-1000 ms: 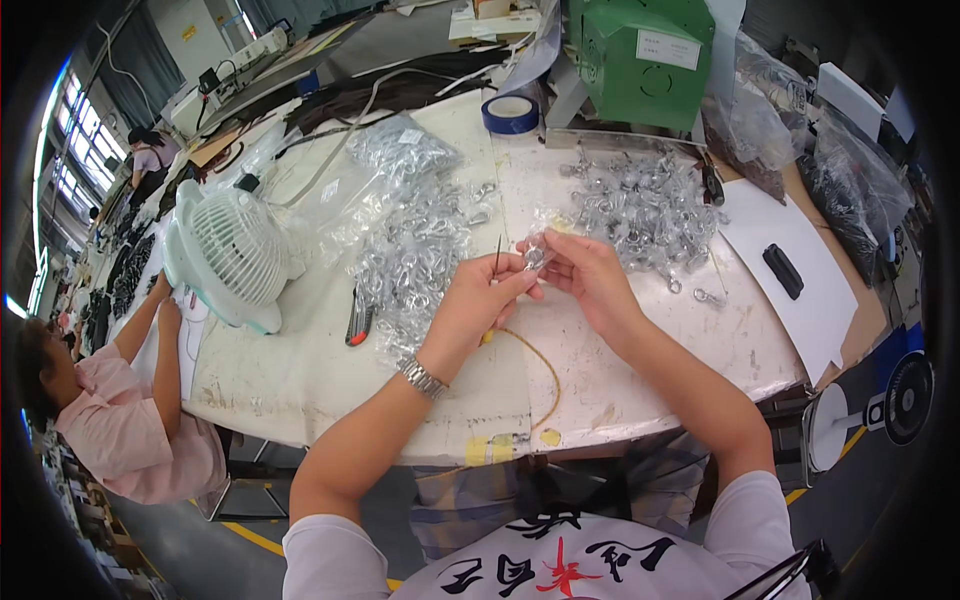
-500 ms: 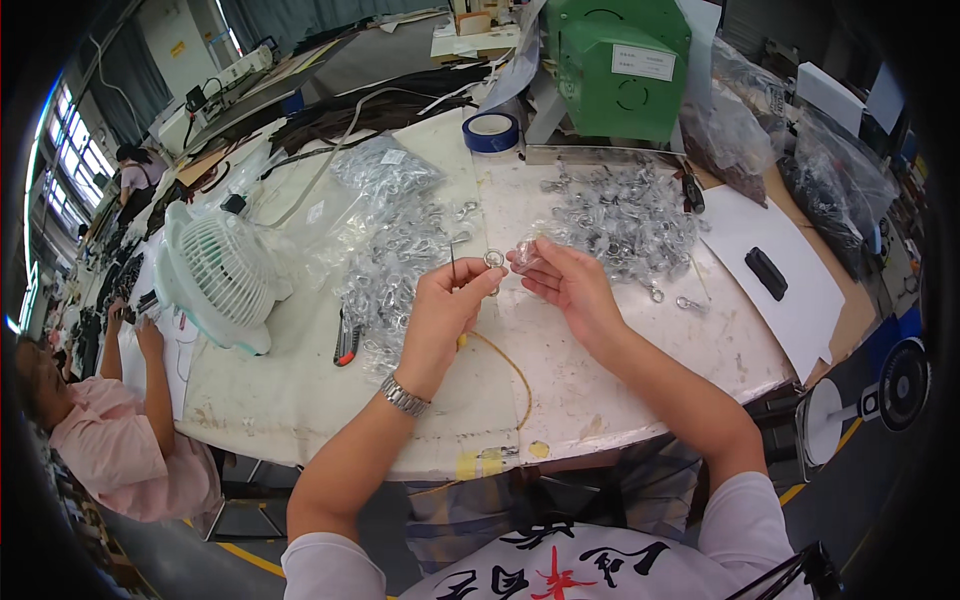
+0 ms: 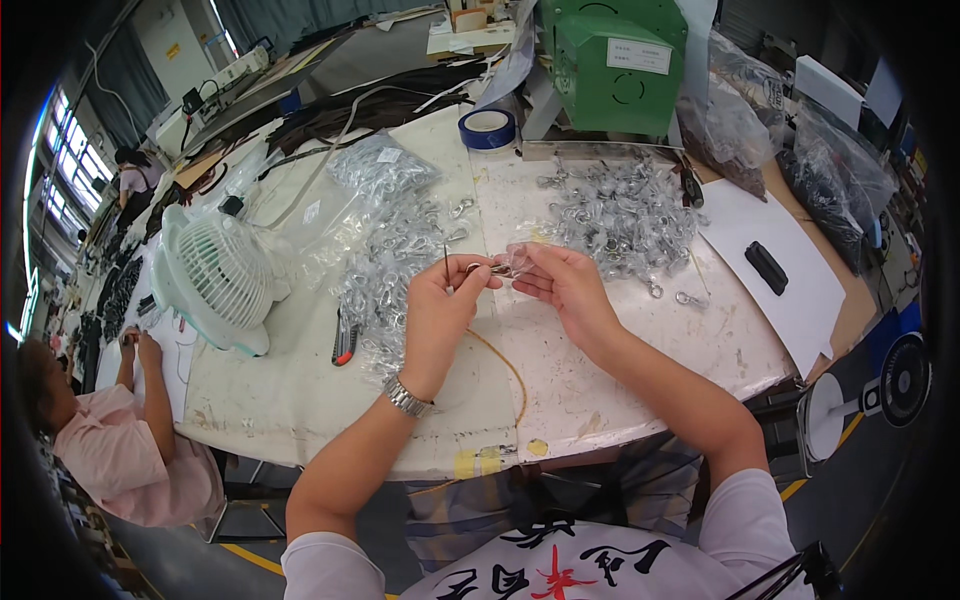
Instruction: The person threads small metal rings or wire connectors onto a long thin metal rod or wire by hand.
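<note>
Over the middle of the table (image 3: 580, 400), my two hands meet at a small metal swivel clasp (image 3: 497, 269). My left hand (image 3: 441, 310) pinches the clasp between thumb and fingers, and a thin dark rod (image 3: 447, 262) sticks up from the same hand. My right hand (image 3: 572, 295) is closed on a small clear plastic bag (image 3: 517, 254) at the clasp's right end. Whether the clasp is partly inside the bag, I cannot tell. Bagged metal clasps (image 3: 625, 215) lie heaped beyond my right hand. Another pile of wrapped clasps (image 3: 385, 265) spreads beside my left hand.
A box cutter (image 3: 345, 338) and a white fan (image 3: 220, 275) are to the left. Blue tape (image 3: 487, 129) and a green machine (image 3: 615, 80) stand at the back. A black object (image 3: 766, 269) rests on white paper at right. Another person (image 3: 140, 430) sits at far left.
The clasp's ring, upright and facing me before, is now turned to lie sideways between my hands. My right hand has brought the plastic bag against the clasp.
</note>
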Tool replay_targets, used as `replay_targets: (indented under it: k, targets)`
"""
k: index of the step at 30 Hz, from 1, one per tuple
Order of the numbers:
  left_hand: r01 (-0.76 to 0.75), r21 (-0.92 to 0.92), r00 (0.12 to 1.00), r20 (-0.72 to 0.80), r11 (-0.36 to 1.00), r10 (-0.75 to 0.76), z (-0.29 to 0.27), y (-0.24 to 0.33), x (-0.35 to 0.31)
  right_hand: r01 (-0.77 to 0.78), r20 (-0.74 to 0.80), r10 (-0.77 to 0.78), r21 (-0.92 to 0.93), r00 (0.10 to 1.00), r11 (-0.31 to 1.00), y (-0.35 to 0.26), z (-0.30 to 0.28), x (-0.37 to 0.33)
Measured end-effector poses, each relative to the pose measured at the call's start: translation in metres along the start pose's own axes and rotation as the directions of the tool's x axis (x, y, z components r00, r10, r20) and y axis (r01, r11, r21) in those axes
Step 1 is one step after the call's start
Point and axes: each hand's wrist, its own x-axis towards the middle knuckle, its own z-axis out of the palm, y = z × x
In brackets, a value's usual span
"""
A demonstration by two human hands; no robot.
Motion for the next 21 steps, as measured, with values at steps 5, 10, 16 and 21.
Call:
replay_targets:
  k: [5, 10, 16, 21]
  targets:
    - [-0.052, 0.067, 0.996, 0.078, 0.996, 0.047, 0.0, -0.0049, -0.0016, -0.025, 0.021, 0.024, 0.051, 1.0, 0.998, -0.0001, 0.0018, -0.0017]
    - [-0.053, 0.08, 0.997, 0.055, 0.995, 0.049, 0.0027, -0.0043, -0.0018, -0.016, 0.055, 0.009, 0.116, 0.998, 0.993, -0.0025, 0.0017, -0.0049]
    - [-0.079, 0.026, 0.996, -0.028, 0.997, 0.08, 0.0026, -0.0057, -0.0023, -0.062, 0.035, 0.058, 0.1, 0.998, 0.993, -0.0026, 0.0055, -0.0053]
    - [-0.074, 0.095, 0.997, 0.042, 0.993, 0.071, 0.0042, -0.0028, -0.0043, -0.055, 0.048, 0.047, 0.169, 0.998, 0.984, -0.0043, 0.0041, -0.004]
